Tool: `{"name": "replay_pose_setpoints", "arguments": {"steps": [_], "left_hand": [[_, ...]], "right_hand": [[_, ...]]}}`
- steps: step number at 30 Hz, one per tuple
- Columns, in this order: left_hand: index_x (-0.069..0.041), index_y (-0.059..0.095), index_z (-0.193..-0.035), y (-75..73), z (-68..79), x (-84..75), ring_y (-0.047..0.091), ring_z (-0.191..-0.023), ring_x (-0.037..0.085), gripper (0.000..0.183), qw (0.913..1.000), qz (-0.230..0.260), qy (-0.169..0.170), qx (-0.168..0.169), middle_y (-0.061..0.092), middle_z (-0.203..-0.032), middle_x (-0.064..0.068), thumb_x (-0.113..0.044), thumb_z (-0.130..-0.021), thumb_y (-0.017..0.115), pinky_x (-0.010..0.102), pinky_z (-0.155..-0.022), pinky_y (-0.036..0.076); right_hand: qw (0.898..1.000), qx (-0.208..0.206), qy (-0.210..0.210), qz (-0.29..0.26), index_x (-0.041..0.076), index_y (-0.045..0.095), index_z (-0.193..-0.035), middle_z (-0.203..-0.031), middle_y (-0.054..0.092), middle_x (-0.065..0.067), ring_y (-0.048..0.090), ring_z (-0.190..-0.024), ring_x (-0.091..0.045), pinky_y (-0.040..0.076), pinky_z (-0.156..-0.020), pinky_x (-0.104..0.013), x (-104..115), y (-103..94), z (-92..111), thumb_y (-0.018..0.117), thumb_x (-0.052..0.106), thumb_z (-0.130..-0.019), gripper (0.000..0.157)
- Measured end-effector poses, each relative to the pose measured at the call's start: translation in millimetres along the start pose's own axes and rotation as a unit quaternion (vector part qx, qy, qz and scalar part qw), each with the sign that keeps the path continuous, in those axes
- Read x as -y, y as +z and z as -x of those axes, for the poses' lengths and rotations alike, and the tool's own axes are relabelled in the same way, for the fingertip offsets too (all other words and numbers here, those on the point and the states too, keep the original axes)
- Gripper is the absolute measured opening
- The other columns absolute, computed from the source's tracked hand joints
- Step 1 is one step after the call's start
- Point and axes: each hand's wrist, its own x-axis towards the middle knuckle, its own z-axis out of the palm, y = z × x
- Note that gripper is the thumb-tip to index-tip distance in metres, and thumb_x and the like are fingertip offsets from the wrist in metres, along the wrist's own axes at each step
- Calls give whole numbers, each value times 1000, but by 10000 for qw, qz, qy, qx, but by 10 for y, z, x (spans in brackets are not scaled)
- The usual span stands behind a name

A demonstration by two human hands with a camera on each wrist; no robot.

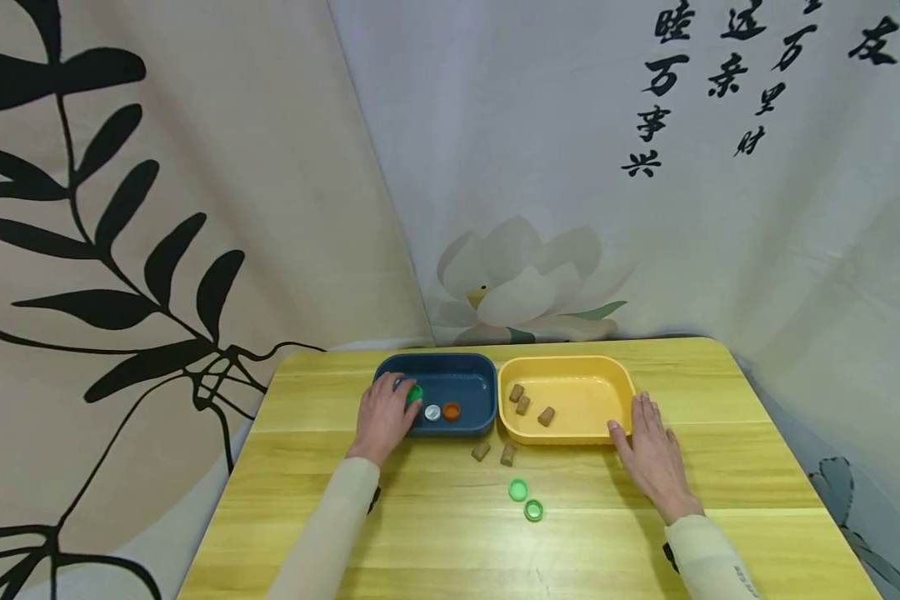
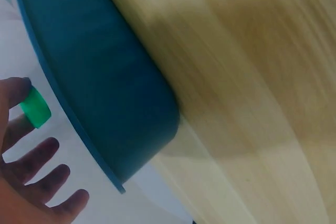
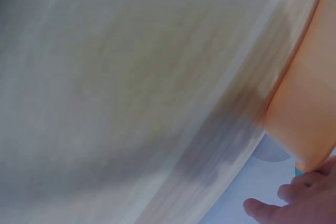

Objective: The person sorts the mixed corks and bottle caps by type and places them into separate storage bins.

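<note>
Over the left side of the dark blue tray [image 1: 461, 383], my left hand [image 1: 384, 415] pinches a green bottle cap [image 2: 37, 107] between thumb and forefinger. In the left wrist view the other fingers [image 2: 50, 178] spread apart beside the tray's rim. Inside that tray lie a white cap [image 1: 432, 412] and an orange-brown cap [image 1: 451, 411]. My right hand [image 1: 656, 454] lies with fingers extended at the right front corner of the yellow tray [image 1: 577, 371], holding nothing. Its fingers also show beside the tray wall in the right wrist view.
Cork-like brown pieces [image 1: 546, 416] lie in the yellow tray, and two more, such as a brown piece [image 1: 507, 454], lie on the wooden table [image 1: 435, 533] in front. Nearer to me are a light green cap [image 1: 518, 489] and a green ring-shaped cap [image 1: 534, 510].
</note>
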Motion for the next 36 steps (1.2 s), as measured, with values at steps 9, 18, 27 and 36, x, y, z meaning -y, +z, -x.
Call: {"name": "replay_pose_setpoints", "arguments": {"steps": [9,18,27,36], "left_hand": [[-12,72,-128,62,-124,72,43,-141,46,40,9966,-394,-431,579,58,-140,20,-35,-96,75,75,-113,27],[-15,73,-127,145,-218,82,33,-147,46,41,9896,-795,-699,971,51,-149,20,-41,-95,75,80,-112,19],[-17,64,-142,151,-151,55,23,-152,49,53,9883,-738,-865,1019,37,-161,21,-44,-97,72,84,-110,12],[-14,51,-153,132,11,-249,28,-152,45,62,9990,-268,-367,44,32,-166,18,-44,-101,66,80,-111,22]], "right_hand": [[10000,-66,0,-11,-10,10,-161,-167,9,-32,14,-152,-52,19,-111,-78,2,16,-8,33,50,-112,81],[10000,-17,48,-15,-10,11,-161,-168,8,-31,14,-153,-52,18,-112,-77,5,6,-16,32,51,-111,81],[10000,-51,33,-30,-11,12,-160,-167,9,-32,14,-152,-52,19,-112,-77,-6,21,-20,32,50,-112,81],[10000,-22,30,-70,-12,12,-160,-168,7,-31,14,-152,-53,20,-112,-77,-5,26,-26,32,50,-112,81]]}}
